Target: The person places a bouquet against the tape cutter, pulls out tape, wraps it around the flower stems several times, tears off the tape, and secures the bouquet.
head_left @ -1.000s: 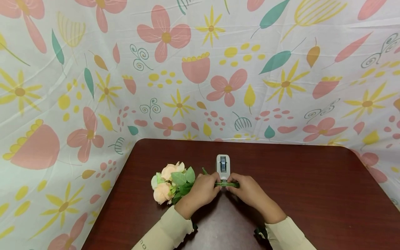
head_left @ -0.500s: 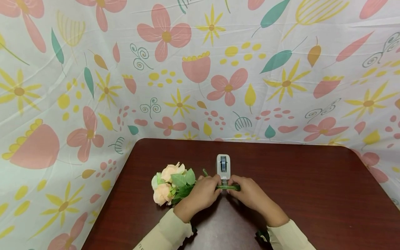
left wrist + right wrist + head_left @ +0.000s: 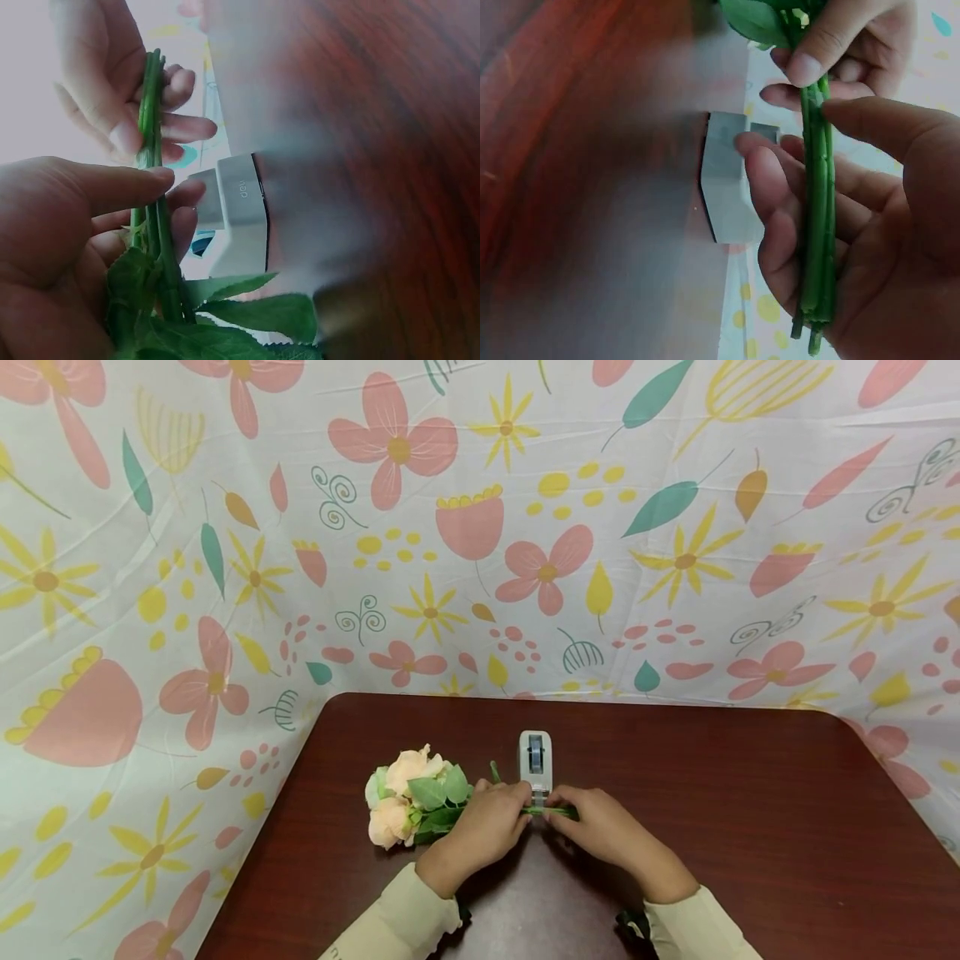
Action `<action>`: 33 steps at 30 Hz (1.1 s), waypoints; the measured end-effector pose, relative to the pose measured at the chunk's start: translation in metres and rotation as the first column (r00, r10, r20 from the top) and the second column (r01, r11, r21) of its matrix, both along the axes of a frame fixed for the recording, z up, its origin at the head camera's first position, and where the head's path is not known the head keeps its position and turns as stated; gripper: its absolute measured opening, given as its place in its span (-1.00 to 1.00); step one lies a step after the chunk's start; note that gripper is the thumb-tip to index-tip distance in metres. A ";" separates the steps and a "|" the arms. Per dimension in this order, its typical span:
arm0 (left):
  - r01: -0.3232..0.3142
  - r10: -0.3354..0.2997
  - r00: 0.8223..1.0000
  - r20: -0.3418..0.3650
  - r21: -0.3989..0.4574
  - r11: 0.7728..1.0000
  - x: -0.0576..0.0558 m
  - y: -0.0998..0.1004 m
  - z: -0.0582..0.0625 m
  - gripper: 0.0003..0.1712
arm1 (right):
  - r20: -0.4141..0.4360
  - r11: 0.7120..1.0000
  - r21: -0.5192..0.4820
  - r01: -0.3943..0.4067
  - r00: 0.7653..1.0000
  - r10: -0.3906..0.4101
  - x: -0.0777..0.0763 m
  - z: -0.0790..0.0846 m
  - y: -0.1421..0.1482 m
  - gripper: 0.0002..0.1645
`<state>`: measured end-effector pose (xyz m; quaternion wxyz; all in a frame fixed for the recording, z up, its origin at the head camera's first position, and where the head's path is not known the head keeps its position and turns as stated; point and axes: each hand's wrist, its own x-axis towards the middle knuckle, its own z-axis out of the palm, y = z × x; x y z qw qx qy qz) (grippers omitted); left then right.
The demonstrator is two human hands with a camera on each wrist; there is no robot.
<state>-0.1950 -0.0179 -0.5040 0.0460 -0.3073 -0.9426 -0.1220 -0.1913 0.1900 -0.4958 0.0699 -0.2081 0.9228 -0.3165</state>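
Observation:
A bouquet (image 3: 405, 793) of peach and pale green blooms lies to the left in the head view, its green stems pointing right. My left hand (image 3: 491, 818) grips the stems (image 3: 152, 225) just below the leaves, thumb on top. Further along, my right hand (image 3: 592, 818) holds the stems' lower part between thumb and curled fingers, the cut ends showing in the right wrist view. A white tape dispenser (image 3: 536, 752) stands right behind both hands. From its front a short clear strip of tape (image 3: 537, 799) runs to the stems between the hands.
The dark red-brown table (image 3: 750, 793) spreads out around the hands. A white cloth (image 3: 480, 568) printed with flowers and leaves hangs behind it and along its left side.
Both hands and the stems have come slightly nearer to me, away from the dispenser. More of the tape strip shows between dispenser and stems. The dispenser stays in place.

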 end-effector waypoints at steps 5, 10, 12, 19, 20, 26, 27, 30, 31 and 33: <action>-0.012 0.012 0.999 -0.050 -0.006 1.000 0.001 0.002 0.000 -0.79 | 0.004 1.000 -0.001 -0.019 1.000 0.019 -0.002 0.002 0.001 -0.70; -0.021 0.020 0.992 -0.122 -0.013 1.000 0.003 0.002 0.001 -0.76 | -0.022 0.999 -0.028 -0.027 0.999 0.026 -0.002 0.001 0.000 -0.71; -0.031 0.027 0.988 -0.154 -0.023 0.999 0.003 0.002 0.002 -0.77 | -0.027 0.999 -0.032 -0.025 0.999 0.024 -0.003 0.000 0.000 -0.72; -0.060 0.050 0.981 -0.187 -0.050 0.997 0.001 -0.001 0.007 -0.80 | -0.037 1.000 -0.025 0.005 0.999 -0.006 -0.002 0.001 -0.001 -0.77; -0.064 0.053 0.981 -0.188 -0.049 0.997 0.001 -0.001 0.008 -0.79 | -0.048 1.000 -0.023 0.005 0.999 -0.006 -0.002 0.001 -0.001 -0.79; -0.078 0.071 0.985 -0.158 -0.038 0.996 -0.001 -0.002 0.016 -0.64 | -0.105 1.000 -0.018 0.021 0.994 -0.023 -0.001 0.001 -0.001 -0.81; -0.076 0.069 0.988 -0.141 -0.042 0.996 -0.001 -0.002 0.017 -0.65 | -0.106 0.999 -0.021 0.028 0.994 -0.030 -0.001 0.001 -0.001 -0.81; -0.060 0.056 0.996 -0.068 -0.051 0.997 -0.002 -0.003 0.022 -0.71 | -0.113 0.999 -0.029 0.041 0.993 -0.044 -0.001 0.001 -0.001 -0.84; -0.053 0.051 0.998 -0.041 -0.054 0.997 -0.002 -0.003 0.023 -0.72 | -0.113 0.998 -0.033 0.047 0.992 -0.051 0.000 0.001 -0.001 -0.85; -0.040 0.041 0.999 0.018 -0.059 0.997 -0.003 -0.003 0.026 -0.72 | -0.113 0.998 -0.039 0.055 0.992 -0.059 0.000 0.001 -0.002 -0.87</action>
